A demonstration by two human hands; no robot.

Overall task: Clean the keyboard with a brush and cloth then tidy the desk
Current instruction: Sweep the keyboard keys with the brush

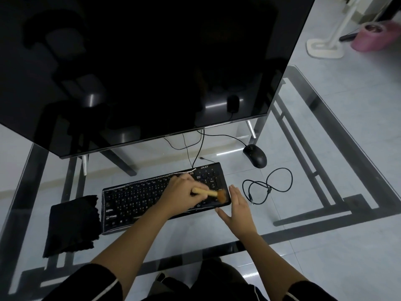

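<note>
Brush on the keyboard, right-hand end

The keyboard (138, 198) sits mid-bench on the glass bench (195, 235). The left hand (180, 196) has its fingers wrapped round the wooden brush (208, 192), bristles down on the right-side keys. The right hand (238, 209) is flat, fingers straight, against the keyboard's right edge. A black cloth (71, 224) lies just left of it. Mouse (255, 155) and a looped cable (269, 190) are off to the right, with the big dark monitor (152, 61) behind.

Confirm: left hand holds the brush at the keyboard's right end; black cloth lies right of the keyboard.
No: the head view shows the black cloth left of the keyboard. The left hand does hold the brush at its right end.
</note>
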